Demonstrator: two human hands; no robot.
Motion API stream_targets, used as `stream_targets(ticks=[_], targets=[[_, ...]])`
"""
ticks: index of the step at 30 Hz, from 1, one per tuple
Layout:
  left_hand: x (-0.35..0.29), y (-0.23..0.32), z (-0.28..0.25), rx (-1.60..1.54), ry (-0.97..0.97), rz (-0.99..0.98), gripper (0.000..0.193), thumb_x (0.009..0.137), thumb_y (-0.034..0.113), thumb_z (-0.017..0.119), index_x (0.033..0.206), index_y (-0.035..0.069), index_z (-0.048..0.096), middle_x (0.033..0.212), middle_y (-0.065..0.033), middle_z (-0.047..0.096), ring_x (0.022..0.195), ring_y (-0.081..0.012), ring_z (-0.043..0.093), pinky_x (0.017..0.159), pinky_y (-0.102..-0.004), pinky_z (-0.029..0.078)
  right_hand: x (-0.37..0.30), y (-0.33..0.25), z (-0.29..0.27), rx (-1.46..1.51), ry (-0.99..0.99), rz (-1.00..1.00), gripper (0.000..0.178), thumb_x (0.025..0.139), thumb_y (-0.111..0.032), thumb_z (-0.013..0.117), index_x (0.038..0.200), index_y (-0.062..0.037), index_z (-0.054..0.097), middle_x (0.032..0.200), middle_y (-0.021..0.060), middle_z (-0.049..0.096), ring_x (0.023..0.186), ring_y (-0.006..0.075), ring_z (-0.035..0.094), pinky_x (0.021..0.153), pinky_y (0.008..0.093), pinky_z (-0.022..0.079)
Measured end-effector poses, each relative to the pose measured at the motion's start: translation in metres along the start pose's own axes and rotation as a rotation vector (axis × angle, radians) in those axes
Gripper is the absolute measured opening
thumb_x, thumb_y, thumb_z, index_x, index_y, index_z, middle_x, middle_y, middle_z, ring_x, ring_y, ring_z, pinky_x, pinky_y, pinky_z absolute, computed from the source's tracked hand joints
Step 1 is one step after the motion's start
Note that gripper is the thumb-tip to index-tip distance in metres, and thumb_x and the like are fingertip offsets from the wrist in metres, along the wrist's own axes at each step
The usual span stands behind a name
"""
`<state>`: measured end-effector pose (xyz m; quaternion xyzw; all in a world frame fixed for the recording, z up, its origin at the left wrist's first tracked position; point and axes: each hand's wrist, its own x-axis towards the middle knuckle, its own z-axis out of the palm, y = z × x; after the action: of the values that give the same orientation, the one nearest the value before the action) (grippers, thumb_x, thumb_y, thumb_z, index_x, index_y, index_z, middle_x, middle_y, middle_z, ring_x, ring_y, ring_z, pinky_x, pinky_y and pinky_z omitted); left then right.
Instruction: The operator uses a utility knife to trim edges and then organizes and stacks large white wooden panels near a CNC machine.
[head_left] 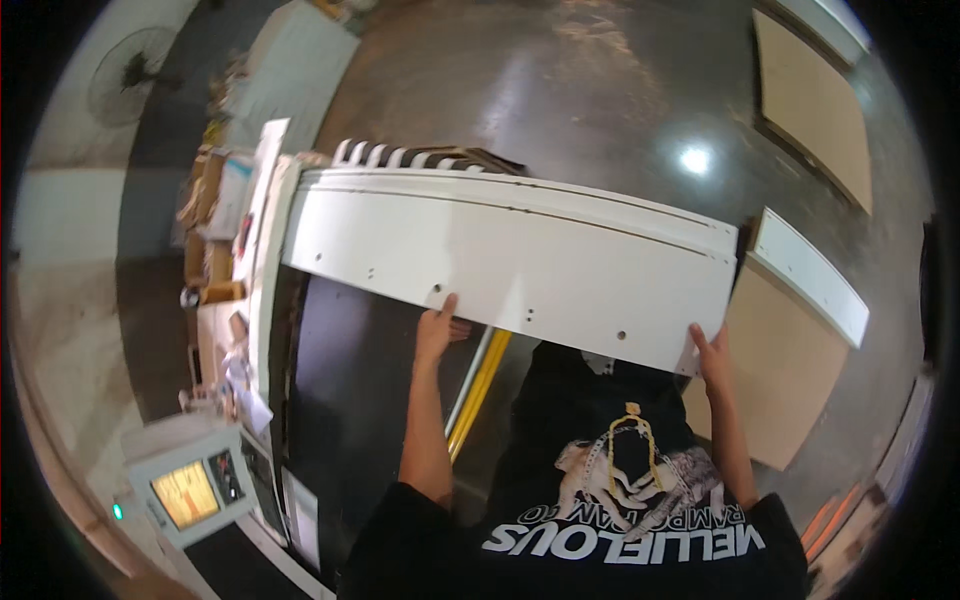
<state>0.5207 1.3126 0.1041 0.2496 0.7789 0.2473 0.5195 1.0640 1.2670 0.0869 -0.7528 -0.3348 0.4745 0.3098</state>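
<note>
A long white panel (pixel 480 255) stretches across the middle in front of me, with drilled holes along its near edge and thin dark grooves along its far side. My left hand (pixel 438 332) grips the near edge left of its middle, thumb on top and fingers partly under the board. At the right end, my right hand (pixel 711 358) is closed round the near corner, its thumb on the upper face and its other fingers mostly hidden. The panel's left end lies against a white upright edge (pixel 270 260); whether it rests on something there I cannot tell.
A machine with a lit screen (pixel 187 495) stands at lower left. Yellow bars (pixel 480 390) run below the panel beside a dark surface (pixel 350 380). Stacked boards (pixel 790 350) lie at right, more boards (pixel 812 105) farther off. A fan (pixel 135 75) is at upper left.
</note>
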Motion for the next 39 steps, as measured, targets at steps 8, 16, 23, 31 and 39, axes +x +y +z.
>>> stream_targets(ticks=[8, 16, 23, 31, 39], targets=[[0.044, -0.017, -0.036, -0.081, 0.083, 0.107, 0.067, 0.103, 0.056, 0.063, 0.118, -0.009, 0.067, 0.097, -0.0159, 0.071, 0.075, -0.0204, 0.069, 0.062, -0.0334, 0.06, 0.062, -0.012, -0.01, 0.164, -0.173, 0.24, 0.065, 0.098, -0.042, 0.075, 0.142, 0.0017, 0.055, 0.125, 0.0169, 0.07, 0.115, 0.0278, 0.068, 0.103, 0.0415, 0.053], [0.084, 0.014, -0.137, 0.695, 0.795, 0.55, 0.092, 0.095, 0.054, 0.073, 0.152, -0.01, 0.041, 0.157, -0.0318, 0.043, 0.148, -0.0466, 0.038, 0.123, -0.0533, 0.032, 0.053, -0.024, 0.011, 0.425, -0.253, 0.317, 0.068, 0.093, -0.045, 0.078, 0.137, 0.0039, 0.058, 0.12, 0.0156, 0.072, 0.108, 0.0266, 0.071, 0.098, 0.0416, 0.056], [0.139, 0.092, -0.115, 0.85, 0.44, 0.9, 0.094, 0.091, 0.042, 0.08, 0.158, -0.006, 0.036, 0.161, -0.0275, 0.041, 0.152, -0.0427, 0.034, 0.128, -0.0492, 0.025, 0.033, -0.019, 0.032, 0.413, -0.134, 0.277, 0.065, 0.092, -0.04, 0.078, 0.134, 0.0069, 0.06, 0.115, 0.0162, 0.072, 0.1, 0.0245, 0.071, 0.09, 0.0392, 0.056], [0.188, 0.085, -0.166, 0.94, 0.519, 0.69, 0.108, 0.095, 0.066, 0.065, 0.161, -0.01, 0.026, 0.168, -0.0292, 0.028, 0.157, -0.0429, 0.025, 0.13, -0.0485, 0.018, 0.003, 0.061, -0.037, 0.442, -0.042, 0.282, 0.066, 0.093, -0.038, 0.076, 0.142, 0.0001, 0.054, 0.121, 0.0102, 0.069, 0.106, 0.0244, 0.068, 0.096, 0.0388, 0.055], [0.271, 0.092, -0.304, 0.904, 0.743, 0.314, 0.124, 0.082, 0.089, 0.06, 0.15, -0.013, 0.042, 0.153, -0.0363, 0.047, 0.144, -0.0457, 0.046, 0.121, -0.0513, 0.035, 0.032, 0.078, -0.154, 0.362, -0.009, 0.405, 0.074, 0.096, -0.052, 0.071, 0.147, -0.0018, 0.052, 0.13, 0.0116, 0.067, 0.116, 0.0251, 0.066, 0.102, 0.0386, 0.053]])
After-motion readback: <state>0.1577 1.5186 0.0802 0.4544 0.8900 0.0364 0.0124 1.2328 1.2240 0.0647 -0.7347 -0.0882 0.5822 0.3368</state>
